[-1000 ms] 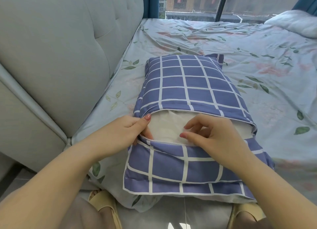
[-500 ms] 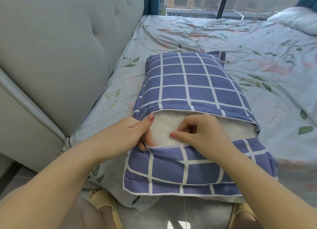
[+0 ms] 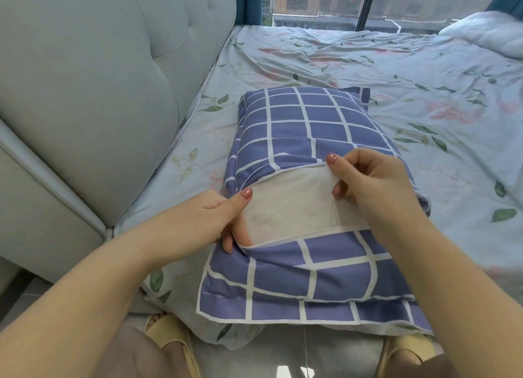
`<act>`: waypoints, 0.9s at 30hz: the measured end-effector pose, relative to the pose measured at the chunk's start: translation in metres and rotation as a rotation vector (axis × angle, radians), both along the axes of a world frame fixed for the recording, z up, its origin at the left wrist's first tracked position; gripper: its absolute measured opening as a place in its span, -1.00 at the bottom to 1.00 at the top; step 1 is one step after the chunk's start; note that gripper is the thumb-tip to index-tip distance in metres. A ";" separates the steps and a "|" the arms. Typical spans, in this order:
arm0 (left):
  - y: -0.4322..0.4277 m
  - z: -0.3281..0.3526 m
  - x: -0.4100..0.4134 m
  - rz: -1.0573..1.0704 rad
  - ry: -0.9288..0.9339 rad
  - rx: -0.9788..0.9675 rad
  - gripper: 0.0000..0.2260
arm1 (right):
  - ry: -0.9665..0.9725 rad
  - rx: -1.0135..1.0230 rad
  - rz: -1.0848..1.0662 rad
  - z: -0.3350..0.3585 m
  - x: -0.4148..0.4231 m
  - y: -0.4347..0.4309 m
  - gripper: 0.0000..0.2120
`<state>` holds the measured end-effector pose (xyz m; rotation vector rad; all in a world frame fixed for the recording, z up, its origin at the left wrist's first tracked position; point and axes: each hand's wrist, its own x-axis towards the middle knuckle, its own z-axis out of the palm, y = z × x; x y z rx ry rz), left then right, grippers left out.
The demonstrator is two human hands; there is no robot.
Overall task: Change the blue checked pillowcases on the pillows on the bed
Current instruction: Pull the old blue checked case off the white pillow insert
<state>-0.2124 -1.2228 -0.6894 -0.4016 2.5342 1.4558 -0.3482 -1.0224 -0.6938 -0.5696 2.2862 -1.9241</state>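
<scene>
Blue checked pillowcase [image 3: 305,128], one: is being kept on the bed [image 3: 396,66], beside the headboard [image 3: 99,94]. Upper opening edge is being pinched by the right hand [image 3: 376,185]; lower edge is being gripped by the left hand [image 3: 215,222]. White pillow [image 3: 288,208], one, is being bared. Hands: two, apart.

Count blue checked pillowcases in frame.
1. The blue checked pillowcase lies at the near edge of the bed, left hand gripping at its opening, right hand pinching the upper flap. More may be out of frame.
</scene>
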 end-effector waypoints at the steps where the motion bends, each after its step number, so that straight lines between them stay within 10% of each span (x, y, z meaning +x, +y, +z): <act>1: -0.001 0.001 0.001 -0.001 0.001 0.000 -0.33 | -0.011 -0.020 -0.024 0.000 -0.004 0.000 -0.71; 9: 0.002 0.005 0.009 -0.025 0.003 0.095 -0.32 | -0.330 -0.445 -0.233 0.006 -0.041 0.007 -0.68; 15: 0.000 0.002 0.008 -0.061 0.098 0.201 -0.19 | -0.296 -0.292 -0.131 -0.004 -0.026 0.003 -0.73; 27: -0.001 -0.016 -0.017 -0.059 0.087 0.374 0.03 | 0.545 0.358 0.341 0.005 0.041 0.004 -0.52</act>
